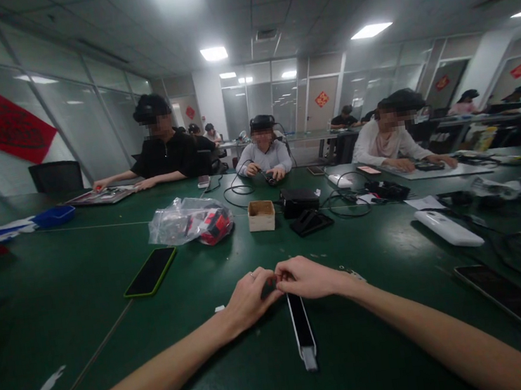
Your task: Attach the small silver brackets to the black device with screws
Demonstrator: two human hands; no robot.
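Left hand (250,294), right hand (310,277): grip narrow, anything pinched hidden, at far end of slim device (301,325). Uneven finger pressure could skew it.

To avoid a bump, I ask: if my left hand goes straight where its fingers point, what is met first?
Probably the right hand; its fingertips look near those of the left hand, though depth is unclear.

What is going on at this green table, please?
A person's left-hand grip and right-hand grip meet at the far end of a slim black-and-white object on the table. What the fingertips hold is too small to tell. A green-edged phone lies to the left. Across the table, three people have their hands on other items.
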